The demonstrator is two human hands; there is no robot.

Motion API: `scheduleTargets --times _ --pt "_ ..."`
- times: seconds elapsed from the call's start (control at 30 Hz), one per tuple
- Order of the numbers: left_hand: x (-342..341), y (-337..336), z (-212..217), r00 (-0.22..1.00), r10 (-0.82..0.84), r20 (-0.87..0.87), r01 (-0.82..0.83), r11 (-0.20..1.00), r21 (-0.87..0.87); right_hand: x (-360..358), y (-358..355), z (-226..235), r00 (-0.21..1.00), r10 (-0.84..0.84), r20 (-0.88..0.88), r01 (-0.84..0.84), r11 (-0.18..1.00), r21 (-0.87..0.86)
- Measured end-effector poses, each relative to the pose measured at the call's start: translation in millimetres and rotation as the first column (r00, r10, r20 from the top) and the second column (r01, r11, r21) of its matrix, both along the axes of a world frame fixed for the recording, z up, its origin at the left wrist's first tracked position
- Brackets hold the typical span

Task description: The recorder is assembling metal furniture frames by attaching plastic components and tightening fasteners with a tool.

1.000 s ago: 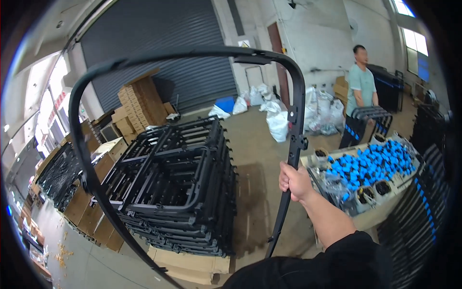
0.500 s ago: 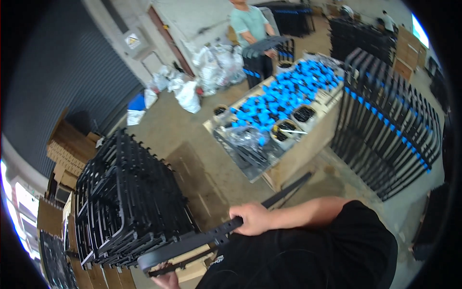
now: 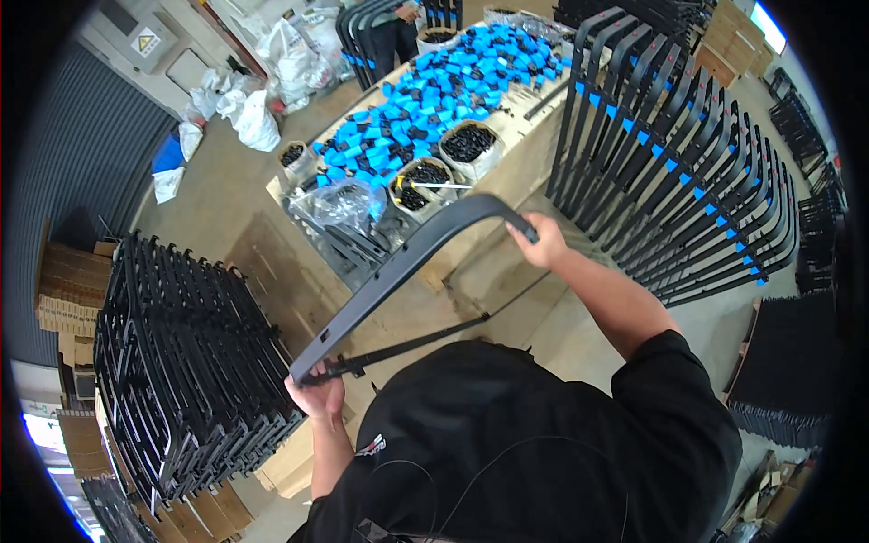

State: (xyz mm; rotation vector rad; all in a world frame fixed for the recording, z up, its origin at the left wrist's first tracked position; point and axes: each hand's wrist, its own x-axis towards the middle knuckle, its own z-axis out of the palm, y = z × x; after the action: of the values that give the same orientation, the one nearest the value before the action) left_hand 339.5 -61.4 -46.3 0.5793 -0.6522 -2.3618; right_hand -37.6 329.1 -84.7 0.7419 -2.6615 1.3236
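A black metal frame (image 3: 398,269) with a rounded bend at its upper right is held up at a slant in front of my body. My left hand (image 3: 319,391) is closed round its lower left end, where a thinner bar joins. My right hand (image 3: 540,242) grips the frame just past the bend, fingers wrapped over the bar. The thinner bar (image 3: 416,342) runs below the main one, close above my black shirt. Behind the frame is the near end of a wooden table (image 3: 534,167).
Blue-and-black pieces (image 3: 398,127) cover the table, with bags of small black parts (image 3: 469,143) along its edge. Upright black frames with blue pieces (image 3: 670,154) stand right; stacked black frames (image 3: 181,362) stand left. White sacks (image 3: 253,122) and a partly visible person (image 3: 398,41) are beyond.
The frame has been raised from low at the left and swung out in front of me. My right hand now holds it near the bend. The view has shifted too.
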Motion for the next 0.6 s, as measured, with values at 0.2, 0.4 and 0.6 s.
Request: scheduleTargets --times 0.2,0.4,0.6 --pt "-32 19 2 0.973 0.04 0.228 -0.041 0.999 0.0 -53 12 -32 0.923 0.003 0.386 0.017 0.999 -0.05" --pt "-68 43 5 0.945 0.104 0.31 -0.105 0.994 -0.014 -103 10 -66 0.865 -0.139 0.482 0.148 0.989 0.02" --pt "-81 46 -4 0.971 -0.075 0.228 0.109 0.984 -0.142 -124 22 -56 0.945 -0.327 0.01 0.301 0.882 0.363"
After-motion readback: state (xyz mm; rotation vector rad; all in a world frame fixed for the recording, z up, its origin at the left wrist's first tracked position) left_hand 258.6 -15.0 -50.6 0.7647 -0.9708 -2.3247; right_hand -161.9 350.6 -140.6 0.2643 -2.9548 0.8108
